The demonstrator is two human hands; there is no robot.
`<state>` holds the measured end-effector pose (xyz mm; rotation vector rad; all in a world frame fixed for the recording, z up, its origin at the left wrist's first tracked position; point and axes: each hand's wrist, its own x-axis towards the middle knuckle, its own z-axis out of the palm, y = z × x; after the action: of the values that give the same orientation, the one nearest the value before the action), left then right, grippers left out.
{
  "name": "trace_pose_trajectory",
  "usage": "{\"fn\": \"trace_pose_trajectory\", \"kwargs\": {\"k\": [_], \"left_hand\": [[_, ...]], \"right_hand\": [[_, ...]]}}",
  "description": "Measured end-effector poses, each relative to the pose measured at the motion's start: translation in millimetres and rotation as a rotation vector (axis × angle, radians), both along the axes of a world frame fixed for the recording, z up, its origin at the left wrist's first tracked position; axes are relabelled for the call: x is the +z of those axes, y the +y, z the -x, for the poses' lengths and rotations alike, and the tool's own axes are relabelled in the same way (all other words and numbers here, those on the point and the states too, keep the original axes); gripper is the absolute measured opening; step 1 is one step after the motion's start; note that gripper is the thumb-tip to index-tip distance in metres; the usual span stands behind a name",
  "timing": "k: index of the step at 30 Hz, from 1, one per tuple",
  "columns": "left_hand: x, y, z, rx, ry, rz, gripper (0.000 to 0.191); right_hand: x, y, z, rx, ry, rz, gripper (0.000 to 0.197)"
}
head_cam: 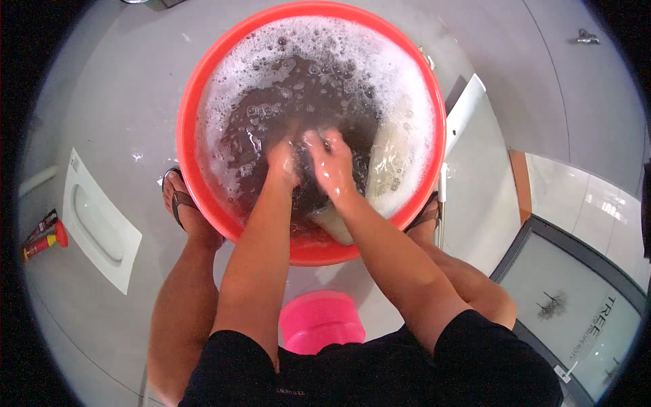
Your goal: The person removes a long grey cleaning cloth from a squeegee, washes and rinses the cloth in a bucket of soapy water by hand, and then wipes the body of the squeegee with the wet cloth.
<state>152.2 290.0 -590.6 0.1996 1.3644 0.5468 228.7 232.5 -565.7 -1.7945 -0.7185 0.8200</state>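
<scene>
Between my feet stands a large red plastic basin [186,117] of murky, sudsy water. My left hand [283,160] is in the dark water near the middle, its fingers hidden below the surface. Just beside it, my right hand [331,162] is wet, with the fingers pointing down and inward and partly apart. Whether either hand grips anything underwater cannot be made out. Dark shapes under the hands are too murky to name. A pale, half-sunk thing [389,157], possibly cloth, lies along the basin's right side. White foam [325,38] rings the far edge.
A pink plastic stool [323,320] is behind the basin, close to my body. At the left, a white squat toilet [99,219] is set in the grey tiled floor, beside a red-and-yellow bottle [43,246]. A glass door with a dark frame [574,310] stands at the right.
</scene>
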Motion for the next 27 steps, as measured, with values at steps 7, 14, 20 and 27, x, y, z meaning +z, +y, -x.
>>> {"fn": "trace_pose_trajectory", "kwargs": {"k": [7,14,20,27], "left_hand": [[25.3,15.9,2.4,-0.049,-0.692,-0.068,0.025],[9.9,-14.8,-49.7,0.059,-0.14,-0.095,0.03],[-60.1,5.5,15.9,-0.045,-0.463,-0.136,0.038],[35.5,16.3,-31.0,0.181,-0.347,-0.145,0.059]], "right_hand": [[64.2,0.1,35.7,0.367,-0.606,-0.317,0.026],[24.3,42.5,-48.9,0.118,-0.546,0.182,0.032],[39.7,16.2,36.2,0.171,-0.54,-0.318,0.036],[-9.2,52.2,-72.2,-0.235,0.041,0.313,0.064]]}}
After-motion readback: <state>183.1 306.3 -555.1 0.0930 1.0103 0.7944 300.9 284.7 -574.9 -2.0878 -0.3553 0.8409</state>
